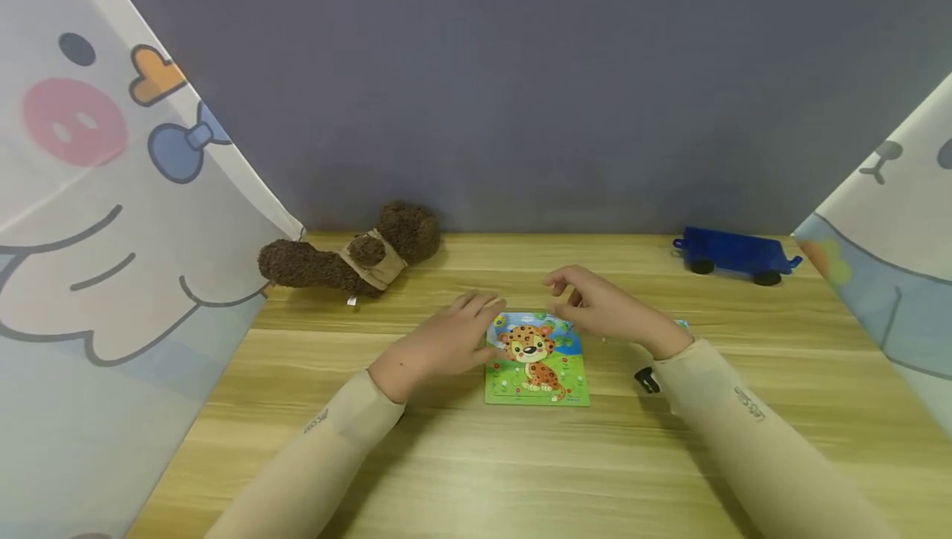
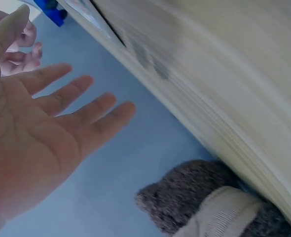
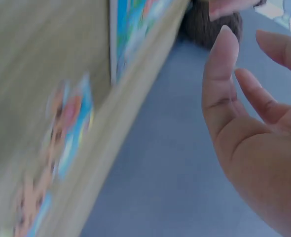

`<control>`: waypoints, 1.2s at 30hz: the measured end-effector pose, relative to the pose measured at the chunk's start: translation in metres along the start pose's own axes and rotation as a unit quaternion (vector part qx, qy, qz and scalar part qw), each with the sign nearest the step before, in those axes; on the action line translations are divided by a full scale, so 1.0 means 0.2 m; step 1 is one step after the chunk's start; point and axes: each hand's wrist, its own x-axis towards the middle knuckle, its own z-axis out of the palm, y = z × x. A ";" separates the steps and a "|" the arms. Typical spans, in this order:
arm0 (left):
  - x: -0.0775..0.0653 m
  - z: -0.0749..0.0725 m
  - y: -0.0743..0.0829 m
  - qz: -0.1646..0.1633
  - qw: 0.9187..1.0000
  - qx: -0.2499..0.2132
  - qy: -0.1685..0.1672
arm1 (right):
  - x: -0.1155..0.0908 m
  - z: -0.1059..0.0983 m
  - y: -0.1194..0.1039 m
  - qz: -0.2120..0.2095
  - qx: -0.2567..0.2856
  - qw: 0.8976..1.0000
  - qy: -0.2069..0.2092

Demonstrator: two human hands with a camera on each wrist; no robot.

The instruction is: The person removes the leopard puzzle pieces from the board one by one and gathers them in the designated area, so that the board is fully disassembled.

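A picture puzzle board (image 1: 531, 365) with a cartoon leopard on green grass lies flat on the table. My left hand (image 1: 446, 336) is at its left edge, partly in front of the picture. Its fingers look extended in the left wrist view, and the palm (image 2: 42, 133) holds nothing. Over the board's upper right corner hovers my right hand (image 1: 598, 307), fingers loosely bent with nothing between them. In the right wrist view, blurred printed puzzle pieces (image 3: 69, 128) lie on the table beside the board (image 3: 135, 37). My right forearm mostly hides them in the head view.
A brown plush bear (image 1: 409, 233) lies at the back left of the wooden table (image 1: 461, 473). At the back right stands a blue toy wagon (image 1: 736, 254) with black wheels. A small black object (image 1: 647, 379) sits beside my right sleeve. Grey and cartoon-printed panels enclose the table.
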 end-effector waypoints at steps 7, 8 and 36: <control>0.00 0.01 -0.06 -0.028 0.999 -0.015 -0.021 | 0.09 0.16 -0.08 -0.028 -0.008 0.999 -0.038; 0.01 0.01 -0.06 -0.030 0.999 -0.015 -0.025 | 0.09 0.18 -0.08 -0.032 -0.008 0.998 -0.044; 0.01 0.06 -0.01 -0.116 0.987 0.020 -0.113 | 0.17 0.36 -0.12 -0.004 -0.088 0.993 -0.081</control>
